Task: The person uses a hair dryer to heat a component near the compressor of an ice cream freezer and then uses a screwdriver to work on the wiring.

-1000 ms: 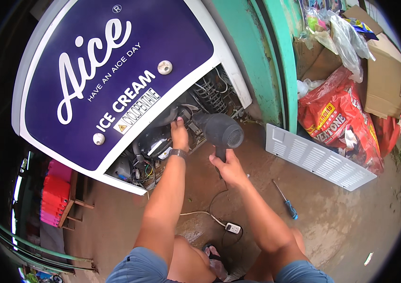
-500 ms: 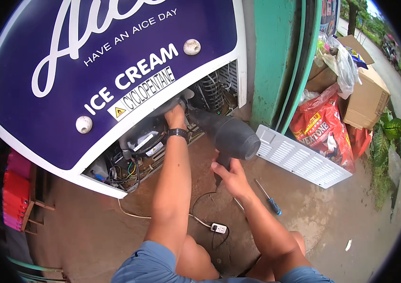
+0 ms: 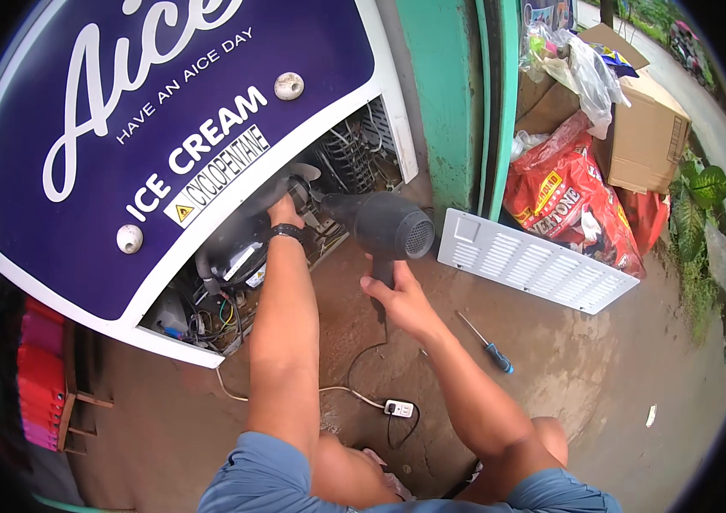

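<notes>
My right hand [image 3: 399, 299] is wrapped round the handle of a black hair dryer [image 3: 388, 224]. Its nozzle points left into the low opening of a white-framed chest freezer [image 3: 235, 184] with a dark purple panel. My left hand [image 3: 282, 210], with a dark band at the wrist, reaches into that opening beside a grey rounded part [image 3: 303, 173], its fingers mostly hidden. Below and left of this hand sits a black compressor [image 3: 233, 250] with pipes. Wires [image 3: 224, 315] lie in the opening's near corner, and black coils [image 3: 347, 158] stand at its right.
A white louvred panel [image 3: 538, 272] leans by a green post [image 3: 448, 111]. A blue-handled screwdriver [image 3: 491, 349] lies on the concrete, right of my forearm. The dryer's cord runs to a white socket [image 3: 398, 409]. A red sack [image 3: 561, 184] and cardboard box [image 3: 649, 132] stand at right.
My view has shifted, so the freezer sits further left and more of its panel shows. Both hands keep their places: the left in the opening, the right on the dryer, its nozzle still directed inside.
</notes>
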Tool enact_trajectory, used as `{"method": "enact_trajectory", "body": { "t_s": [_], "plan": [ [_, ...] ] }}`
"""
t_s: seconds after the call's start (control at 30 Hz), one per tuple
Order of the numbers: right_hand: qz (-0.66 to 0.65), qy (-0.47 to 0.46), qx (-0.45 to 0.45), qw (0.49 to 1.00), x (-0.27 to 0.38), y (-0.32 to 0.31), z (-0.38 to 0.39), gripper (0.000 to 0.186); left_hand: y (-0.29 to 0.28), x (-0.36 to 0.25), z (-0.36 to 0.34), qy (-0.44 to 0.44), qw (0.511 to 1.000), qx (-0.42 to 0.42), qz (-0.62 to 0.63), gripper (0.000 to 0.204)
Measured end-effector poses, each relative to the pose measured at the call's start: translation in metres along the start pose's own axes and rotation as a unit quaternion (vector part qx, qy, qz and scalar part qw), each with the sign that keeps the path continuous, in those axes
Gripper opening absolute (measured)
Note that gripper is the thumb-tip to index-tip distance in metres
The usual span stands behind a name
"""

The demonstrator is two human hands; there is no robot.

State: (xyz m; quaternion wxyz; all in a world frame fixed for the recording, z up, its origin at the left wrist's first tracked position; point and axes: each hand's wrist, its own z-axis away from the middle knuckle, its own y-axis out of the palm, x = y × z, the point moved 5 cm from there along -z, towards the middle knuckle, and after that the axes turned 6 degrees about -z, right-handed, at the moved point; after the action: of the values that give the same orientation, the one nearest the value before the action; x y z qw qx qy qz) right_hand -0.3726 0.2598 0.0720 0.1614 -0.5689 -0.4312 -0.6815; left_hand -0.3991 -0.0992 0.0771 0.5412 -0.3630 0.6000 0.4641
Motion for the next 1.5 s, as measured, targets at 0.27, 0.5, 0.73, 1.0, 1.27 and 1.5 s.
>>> {"method": "enact_trajectory", "body": {
  "t_s": [0.27,0.5,0.73,1.0,1.27,1.5],
  "plan": [
    [-0.078,-0.013,0.017,0.997,-0.012,-0.006,-0.004,0.052,0.009,0.005,-0.006,0.013,1.000,0.015,0.021,0.049],
    [-0.042,-0.014,-0.003,0.999,-0.027,-0.006,-0.007,0.047,0.012,0.006,0.005,-0.024,0.998,0.046,0.031,0.051],
    [-0.144,0.012,-0.013,0.989,-0.010,0.005,-0.020,0.042,0.011,0.017,0.006,-0.086,0.993,0.074,0.027,0.060],
    [-0.140,0.012,-0.064,0.988,-0.004,0.025,-0.019,0.044,0.013,0.035,-0.006,-0.118,0.990,0.029,0.066,0.047],
    [-0.180,0.017,-0.095,0.979,0.043,0.057,-0.005,0.041,-0.001,0.039,-0.048,-0.028,0.995,0.011,0.097,0.034],
    [-0.153,0.025,-0.089,0.984,0.013,0.050,-0.017,0.046,0.013,0.037,-0.010,-0.075,0.989,0.055,0.116,0.037]
  ]
}}
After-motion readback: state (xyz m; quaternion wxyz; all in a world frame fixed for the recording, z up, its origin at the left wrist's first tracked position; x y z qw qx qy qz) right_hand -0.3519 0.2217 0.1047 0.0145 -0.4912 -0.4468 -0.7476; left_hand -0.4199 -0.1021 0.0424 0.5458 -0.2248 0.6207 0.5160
